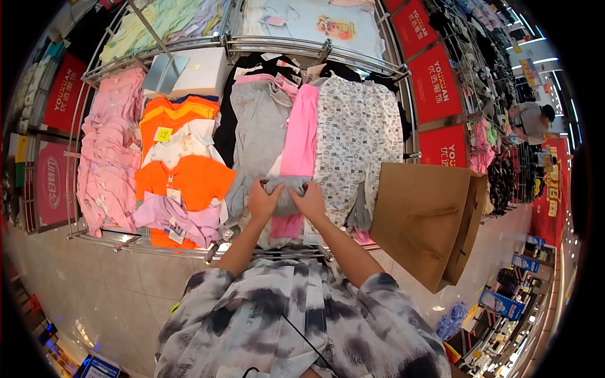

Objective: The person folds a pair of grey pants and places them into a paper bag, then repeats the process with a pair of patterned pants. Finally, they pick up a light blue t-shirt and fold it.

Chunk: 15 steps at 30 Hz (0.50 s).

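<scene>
Both of my hands hold a small grey folded garment [283, 189] over the middle of the clothes rack. My left hand [262, 200] grips its left end and my right hand [309, 200] its right end, thumbs on top. Beneath and behind it lies a pink garment [301, 135]. To the left of that is a long grey garment [259, 120]. On the right a white garment with grey letter print [356, 132] is spread out. Part of the pink cloth also shows below my hands.
Orange tops [195, 179] and pink clothes [110, 145] lie at the left, with a white box [200, 72] behind them. A brown paper bag [422, 214] stands at the right. Metal rails [277, 45] border the rack. A person [534, 120] is far right.
</scene>
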### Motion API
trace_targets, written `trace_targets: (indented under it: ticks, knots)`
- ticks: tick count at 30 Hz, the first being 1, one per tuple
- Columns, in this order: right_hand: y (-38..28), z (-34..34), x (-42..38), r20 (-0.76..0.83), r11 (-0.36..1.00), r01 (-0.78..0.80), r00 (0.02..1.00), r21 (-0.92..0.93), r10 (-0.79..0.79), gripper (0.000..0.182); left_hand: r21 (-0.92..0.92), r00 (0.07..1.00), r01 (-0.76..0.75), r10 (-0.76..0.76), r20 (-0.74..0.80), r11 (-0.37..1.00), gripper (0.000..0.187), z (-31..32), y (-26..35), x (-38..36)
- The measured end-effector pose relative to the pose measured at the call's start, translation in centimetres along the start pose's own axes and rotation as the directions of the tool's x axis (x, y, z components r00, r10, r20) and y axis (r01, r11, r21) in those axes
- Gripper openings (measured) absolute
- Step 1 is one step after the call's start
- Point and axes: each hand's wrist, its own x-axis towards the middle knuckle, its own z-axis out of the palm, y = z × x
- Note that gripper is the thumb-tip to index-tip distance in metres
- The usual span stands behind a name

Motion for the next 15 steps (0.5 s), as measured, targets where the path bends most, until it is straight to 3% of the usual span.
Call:
trace_targets:
  ticks: [3, 6, 9, 12, 15]
  knots:
    - [-0.7, 0.2, -0.1, -0.147, 0.995, -0.066, 0.986, 0.069, 0.075, 0.072, 0.081, 0.938, -0.180, 0.195, -0.287, 0.980, 0.072, 1.0, -1.5, 0.1]
    - [0.5, 0.9, 0.8, -0.082, 0.923, -0.034, 0.994, 0.384, 0.071, 0.074, -0.095, 0.963, -0.139, 0.113, -0.243, 0.986, 0.075, 1.3, -2.8, -0.3]
    - [0.3, -0.4, 1.4, 0.150, 0.871, -0.095, 0.988, 0.482, 0.025, 0.074, -0.329, 0.994, 0.106, -0.087, 0.072, 0.938, 0.074, 0.0, -3.5, -0.3]
    - [-1.1, -1.7, 1.4, 0.265, 0.952, -0.209, 0.953, 0.222, 0.147, 0.072, -0.223, 0.954, 0.191, -0.128, 0.270, 0.956, 0.070, -0.5, -5.4, 0.9]
    - [-1.4, -1.8, 0.1, 0.088, 0.985, -0.037, 0.996, 0.169, 0.023, 0.072, -0.253, 0.910, 0.254, -0.142, 0.389, 0.933, 0.067, -1.3, -4.6, 1.4]
